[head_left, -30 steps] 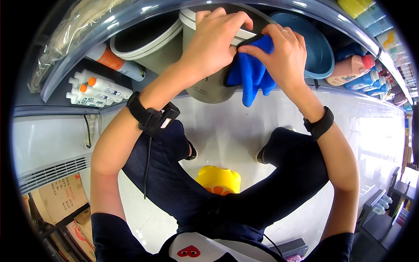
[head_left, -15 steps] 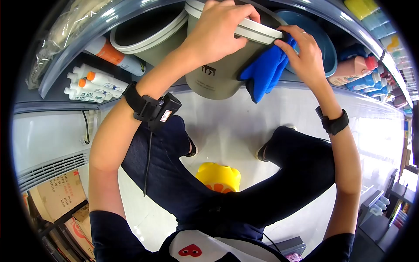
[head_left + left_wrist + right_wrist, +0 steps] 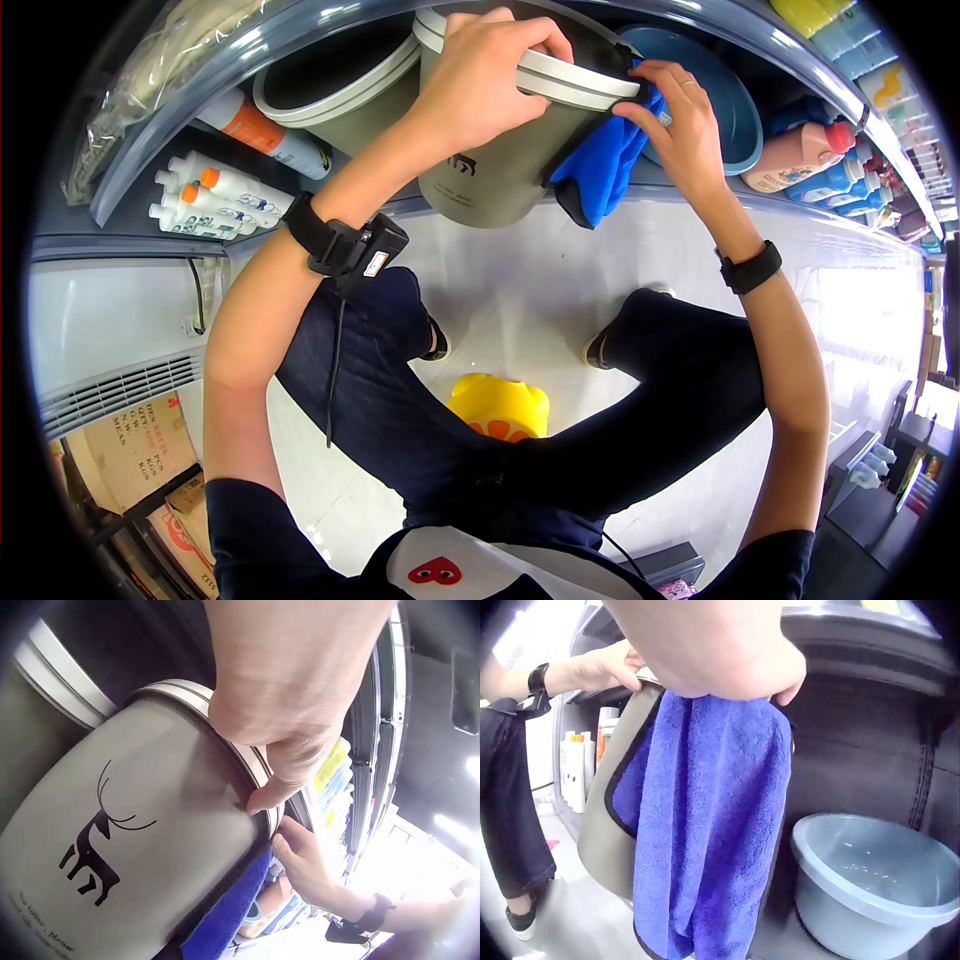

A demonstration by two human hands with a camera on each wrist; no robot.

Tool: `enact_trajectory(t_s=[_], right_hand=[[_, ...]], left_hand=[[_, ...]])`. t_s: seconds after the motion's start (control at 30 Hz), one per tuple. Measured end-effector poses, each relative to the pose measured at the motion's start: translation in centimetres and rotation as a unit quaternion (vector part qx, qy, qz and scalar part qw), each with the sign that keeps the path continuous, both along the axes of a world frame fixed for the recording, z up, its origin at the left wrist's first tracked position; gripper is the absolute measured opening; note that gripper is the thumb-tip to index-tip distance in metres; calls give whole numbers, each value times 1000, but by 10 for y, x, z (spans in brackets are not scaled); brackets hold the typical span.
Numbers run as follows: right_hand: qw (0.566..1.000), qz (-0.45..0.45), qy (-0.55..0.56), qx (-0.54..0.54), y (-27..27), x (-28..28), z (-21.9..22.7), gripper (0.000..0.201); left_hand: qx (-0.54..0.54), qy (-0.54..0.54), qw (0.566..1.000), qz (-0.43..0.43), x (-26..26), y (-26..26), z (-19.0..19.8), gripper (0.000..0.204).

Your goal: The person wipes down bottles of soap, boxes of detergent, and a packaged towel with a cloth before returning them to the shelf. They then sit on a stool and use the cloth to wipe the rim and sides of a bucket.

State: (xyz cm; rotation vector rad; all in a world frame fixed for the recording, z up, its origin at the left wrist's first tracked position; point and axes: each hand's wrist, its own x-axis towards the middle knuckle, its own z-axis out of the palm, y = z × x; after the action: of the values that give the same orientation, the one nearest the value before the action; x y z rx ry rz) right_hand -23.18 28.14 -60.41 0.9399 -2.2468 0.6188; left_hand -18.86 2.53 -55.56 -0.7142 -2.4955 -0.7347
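Note:
A grey-green trash bin (image 3: 490, 185) with a white double rim tilts over the shelf's front edge. A dark deer print (image 3: 90, 855) shows on its side in the left wrist view. My left hand (image 3: 480, 85) grips the rim, thumb on the outside and fingers over the inner edge. On the bin's right side, my right hand (image 3: 685, 130) pinches a blue cloth (image 3: 605, 170) against the rim. In the right wrist view the dark-edged cloth (image 3: 705, 817) hangs down in folds beside the bin's wall.
Left of the bin stands another grey bin (image 3: 360, 120), with white bottles (image 3: 230, 200) lying near it. A blue-grey basin (image 3: 735, 120) sits to the right, then a pink bottle (image 3: 800, 155). A yellow stool (image 3: 500, 400) is on the floor between the legs.
My right hand has moved right along the rim, taking the cloth from the bin's front to its right side. My left hand has settled round the rim, and the deer print has come into view.

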Motion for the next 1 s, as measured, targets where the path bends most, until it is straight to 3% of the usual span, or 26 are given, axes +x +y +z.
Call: enact_trajectory(t_s=[0.1, 0.2, 0.3, 0.47, 0.6, 0.73, 1.0], right_hand=[[997, -57, 50, -1, -9, 8, 6, 40], [996, -85, -17, -14, -13, 15, 1, 35], [998, -67, 18, 8, -15, 15, -13, 30], [992, 27, 17, -119, -39, 35, 15, 16], [928, 18, -226, -297, -64, 63, 38, 8], [927, -8, -265, -267, -64, 60, 25, 10], [948, -60, -221, -223, -63, 52, 11, 23]], left_hand=[[0, 2, 1000, -1, 1, 1, 0, 31], [-2, 7, 1000, -7, -2, 1, -2, 32], [9, 6, 1000, -27, -5, -1, 1, 33], [40, 56, 996, -55, -5, 6, -10, 35], [14, 41, 998, -39, 0, 8, -9, 34], [36, 58, 996, -55, -9, 4, -11, 31], [27, 67, 997, -37, -3, 6, -9, 29]])
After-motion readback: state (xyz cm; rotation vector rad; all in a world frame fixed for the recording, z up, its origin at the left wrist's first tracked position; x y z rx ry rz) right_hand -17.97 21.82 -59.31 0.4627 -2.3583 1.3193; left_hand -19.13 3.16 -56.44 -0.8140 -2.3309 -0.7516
